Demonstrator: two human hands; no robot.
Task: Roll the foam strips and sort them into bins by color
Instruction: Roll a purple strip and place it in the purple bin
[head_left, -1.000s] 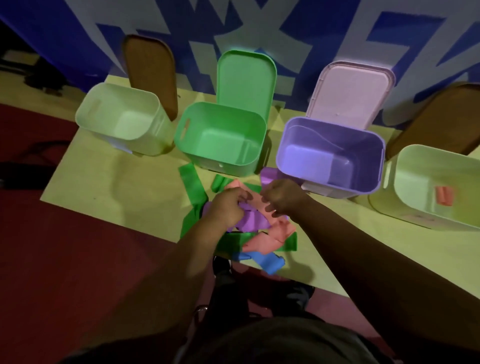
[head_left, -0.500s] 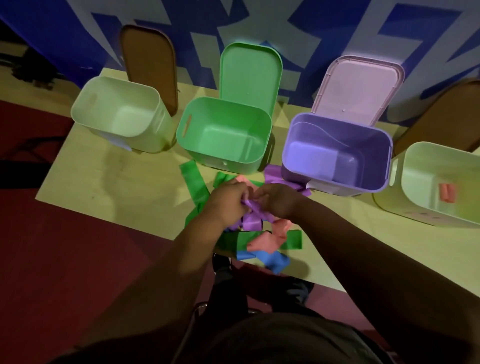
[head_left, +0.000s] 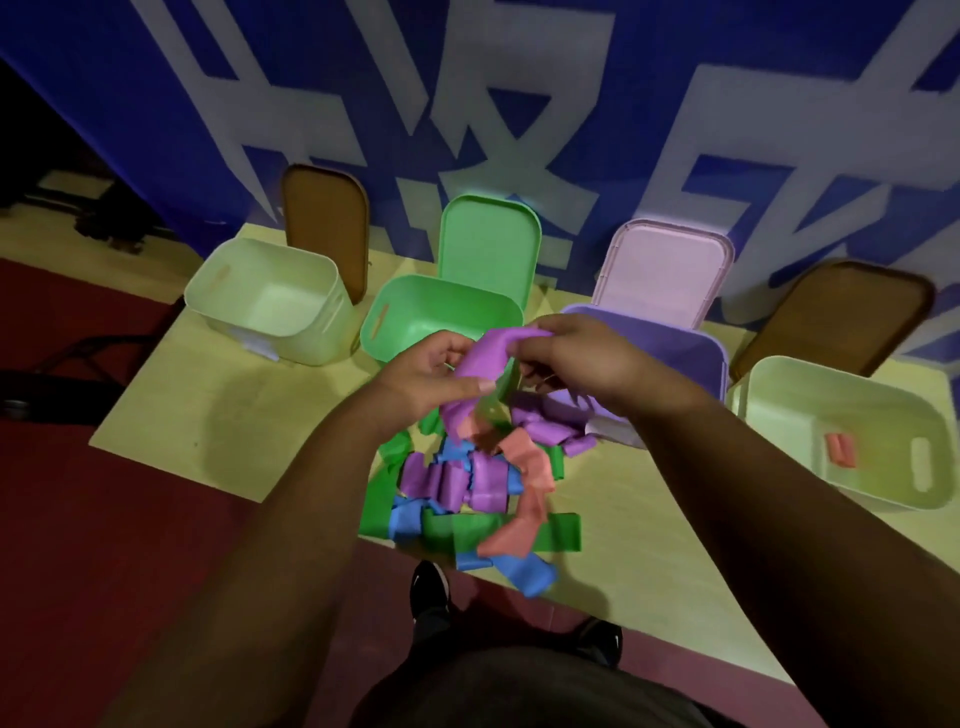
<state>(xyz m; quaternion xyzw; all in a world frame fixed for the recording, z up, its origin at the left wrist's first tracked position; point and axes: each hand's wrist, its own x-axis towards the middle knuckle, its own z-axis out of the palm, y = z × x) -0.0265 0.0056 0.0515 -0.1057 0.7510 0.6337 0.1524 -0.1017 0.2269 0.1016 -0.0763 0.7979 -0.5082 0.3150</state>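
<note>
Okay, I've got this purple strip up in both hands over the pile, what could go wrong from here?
1. The purple strip, pinched between the left hand and right hand, trails down against a salmon strip; lifting further may drag that one along.
2. A blue strip juts past the table's near edge; disturbing the pile could tip it onto the floor.

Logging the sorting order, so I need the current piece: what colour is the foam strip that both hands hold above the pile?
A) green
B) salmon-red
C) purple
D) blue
C: the left hand and the right hand both grip a purple foam strip, held above the mixed pile of loose foam strips.
</note>
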